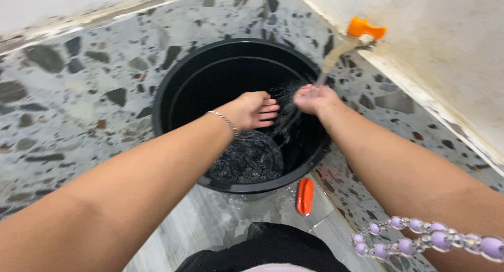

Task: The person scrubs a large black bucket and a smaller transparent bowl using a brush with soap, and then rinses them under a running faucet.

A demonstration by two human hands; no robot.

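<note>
Now both hands — left hand (255,110), right hand (314,98) — under tap (350,38), over bucket (178,77).

bead string (430,240) cut off at right edge, both forearms cropped at bottom, tap (349,38) stream blurred at right hand (314,98)

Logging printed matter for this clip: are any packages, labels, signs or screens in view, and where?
None in view. Only a black bucket on the speckled floor, a tap with an orange handle on the wall, an orange brush, and both hands, left hand and right hand, over the bucket.
</note>
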